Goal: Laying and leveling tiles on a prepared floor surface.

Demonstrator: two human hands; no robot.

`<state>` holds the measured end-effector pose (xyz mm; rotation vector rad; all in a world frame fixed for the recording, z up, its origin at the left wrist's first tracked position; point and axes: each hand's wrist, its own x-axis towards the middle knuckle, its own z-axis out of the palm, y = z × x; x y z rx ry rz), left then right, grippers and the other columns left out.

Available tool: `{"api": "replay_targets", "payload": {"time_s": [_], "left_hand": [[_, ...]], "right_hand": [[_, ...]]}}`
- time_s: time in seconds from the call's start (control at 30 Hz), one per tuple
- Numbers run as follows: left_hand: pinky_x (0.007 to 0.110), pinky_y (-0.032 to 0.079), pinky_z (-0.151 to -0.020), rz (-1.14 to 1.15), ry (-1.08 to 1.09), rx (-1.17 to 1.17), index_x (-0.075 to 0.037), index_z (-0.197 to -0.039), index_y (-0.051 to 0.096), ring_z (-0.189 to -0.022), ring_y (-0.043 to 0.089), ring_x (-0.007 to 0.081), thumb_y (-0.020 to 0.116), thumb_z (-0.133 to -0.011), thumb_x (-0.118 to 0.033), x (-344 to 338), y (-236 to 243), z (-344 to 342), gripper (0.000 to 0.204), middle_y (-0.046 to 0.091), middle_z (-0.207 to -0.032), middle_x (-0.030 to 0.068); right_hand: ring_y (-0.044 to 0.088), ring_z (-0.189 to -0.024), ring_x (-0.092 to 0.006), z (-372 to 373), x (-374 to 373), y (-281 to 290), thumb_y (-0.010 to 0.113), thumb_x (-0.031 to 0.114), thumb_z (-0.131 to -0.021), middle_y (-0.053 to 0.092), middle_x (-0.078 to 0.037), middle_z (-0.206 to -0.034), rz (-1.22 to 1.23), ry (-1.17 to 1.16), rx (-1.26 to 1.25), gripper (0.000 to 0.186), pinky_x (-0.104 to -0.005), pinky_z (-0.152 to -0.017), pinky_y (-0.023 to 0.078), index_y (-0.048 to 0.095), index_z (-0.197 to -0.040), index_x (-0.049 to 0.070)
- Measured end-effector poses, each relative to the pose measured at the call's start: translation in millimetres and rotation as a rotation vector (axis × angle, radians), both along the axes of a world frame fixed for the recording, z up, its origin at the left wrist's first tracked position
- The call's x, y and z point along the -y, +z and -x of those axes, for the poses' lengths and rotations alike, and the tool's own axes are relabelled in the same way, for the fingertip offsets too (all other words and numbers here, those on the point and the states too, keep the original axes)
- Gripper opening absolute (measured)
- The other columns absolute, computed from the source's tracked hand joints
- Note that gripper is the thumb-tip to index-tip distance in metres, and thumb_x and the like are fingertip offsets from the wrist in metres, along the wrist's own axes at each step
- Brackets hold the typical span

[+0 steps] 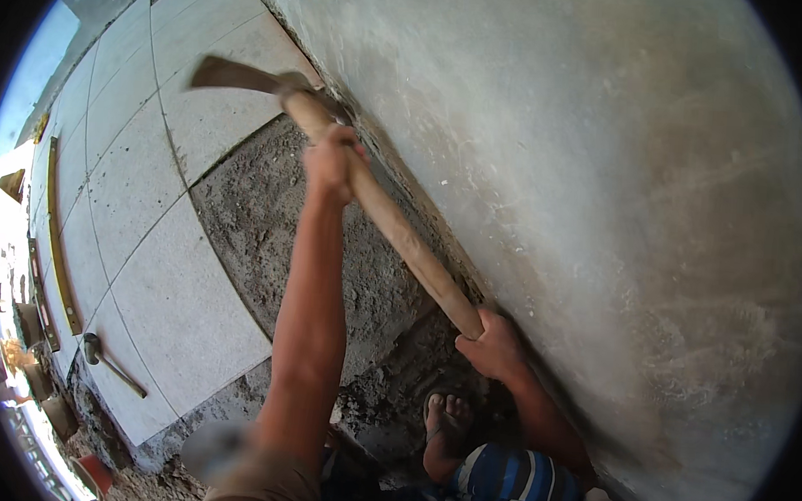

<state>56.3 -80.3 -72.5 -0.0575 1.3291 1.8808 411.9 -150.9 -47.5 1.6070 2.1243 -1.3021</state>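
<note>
Our left hand (331,167) clenches the pale wooden-handled pick with a brown metal head (406,240) just below that head, while our right hand's (494,346) fingers grasp the handle's lower end. We hold it aslant over rough grey mortar (258,207), between square whitish floor tiles (190,303) and a grey plaster wall (593,215).

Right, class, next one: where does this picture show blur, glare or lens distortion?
Head view: the pick blade looks smeared, probably by motion; head view: bright daylight washes out detail along the far left edge; head view: the fisheye lens bows the long yellow bar and leaves the corners black.
</note>
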Motion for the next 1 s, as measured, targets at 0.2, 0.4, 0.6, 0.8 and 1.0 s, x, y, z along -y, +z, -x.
{"api": "replay_targets", "payload": {"time_s": [0.2, 0.4, 0.6, 0.8, 1.0], "left_hand": [[0.035, 0.054, -0.054, -0.033, -0.078, 0.012, -0.001, -0.088, 0.059, -0.058, 0.059, 0.0202, 0.063, -0.086, -0.013, 7, -17, 7, 0.013, 0.059, -0.070, 0.0080], [0.033, 0.055, -0.055, -0.251, 0.094, -0.060, 0.000, -0.108, 0.054, -0.059, 0.060, 0.0188, 0.060, -0.088, -0.011, 53, 47, -1, 0.023, 0.059, -0.074, 0.0071], [0.035, 0.055, -0.053, -0.075, -0.016, 0.057, 0.000, -0.094, 0.059, -0.060, 0.061, 0.0188, 0.062, -0.087, -0.012, 3, -46, 7, 0.014, 0.059, -0.073, 0.0079], [0.035, 0.056, -0.056, -0.204, 0.011, 0.012, 0.002, -0.100, 0.059, -0.059, 0.059, 0.0181, 0.060, -0.088, -0.011, 41, 19, -4, 0.017, 0.057, -0.071, 0.0073], [0.035, 0.056, -0.054, -0.079, 0.017, 0.010, 0.003, -0.092, 0.058, -0.055, 0.059, 0.0201, 0.062, -0.086, -0.013, 25, 15, -20, 0.017, 0.059, -0.070, 0.0092]], "right_hand": [[0.066, -0.091, -0.0503, 7, 21, 12, 0.071, 0.024, -0.079, 0.068, -0.029, -0.088, -0.113, -0.027, 0.001, 0.038, -0.0540, -0.075, 0.053, 0.058, -0.107, 0.002], [0.067, -0.083, -0.0493, -1, 15, 34, 0.076, 0.026, -0.077, 0.069, -0.026, -0.084, -0.094, 0.109, -0.116, 0.042, -0.0538, -0.070, 0.054, 0.057, -0.107, 0.004], [0.068, -0.090, -0.0461, 11, 9, 1, 0.076, 0.023, -0.077, 0.069, -0.025, -0.091, -0.083, 0.006, 0.064, 0.040, -0.0500, -0.074, 0.054, 0.060, -0.109, 0.004], [0.067, -0.091, -0.0474, 2, 26, 30, 0.075, 0.023, -0.077, 0.068, -0.026, -0.091, -0.057, -0.005, 0.111, 0.039, -0.0493, -0.076, 0.054, 0.060, -0.107, 0.003], [0.067, -0.089, -0.0477, -14, 16, 20, 0.074, 0.025, -0.076, 0.069, -0.026, -0.090, -0.106, 0.070, 0.055, 0.044, -0.0539, -0.075, 0.054, 0.059, -0.111, 0.005]]}}
